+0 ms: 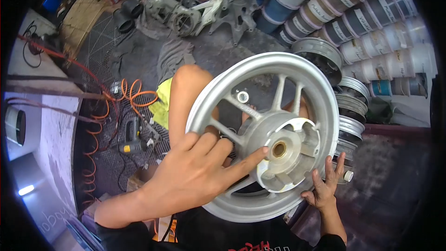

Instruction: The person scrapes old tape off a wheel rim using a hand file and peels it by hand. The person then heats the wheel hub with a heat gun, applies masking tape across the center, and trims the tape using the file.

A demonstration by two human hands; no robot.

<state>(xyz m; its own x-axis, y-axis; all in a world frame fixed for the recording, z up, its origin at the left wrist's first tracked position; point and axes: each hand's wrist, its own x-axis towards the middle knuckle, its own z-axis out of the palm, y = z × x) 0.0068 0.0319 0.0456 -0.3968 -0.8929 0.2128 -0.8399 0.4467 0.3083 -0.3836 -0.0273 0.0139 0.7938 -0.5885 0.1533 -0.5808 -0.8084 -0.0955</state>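
Alum.-colored wheel (pixel 332 125) is tilted, face up twd cam., held btwn the hands in front of the person's body. Its ctr. hub (pixel 291 140) has a brass-colored bushing (pixel 279 149). L hand (pixel 197 169) crosses the near-L side of the wheel: index straight out, tip at the hub just L of the bushing, other fingers curled; can't tell if the thumb pinches anything. R hand (pixel 325 188) is at the lower R edge, fingers spread, thumb & fingertips against the wheel.

Just R of the R hand: small white cyl. pc. (pixel 348 175). Beyond it, up along the wheel's R side, a stack of metal rims (pixel 352 106), w/ a bigger rim (pixel 318 46) at the top end. Past that, labeled tubs (pixel 334 0) in rows. Up & L of the grip: bare knee (pixel 189 81), yellow cloth (pixel 161 104), gray cloth (pixel 172 60), then gray metal castings (pixel 186 16) farther off. L of the L hand, on the floor: gray/yellow tool (pixel 134 135) nr. an orange coiled hose (pixel 124 94).
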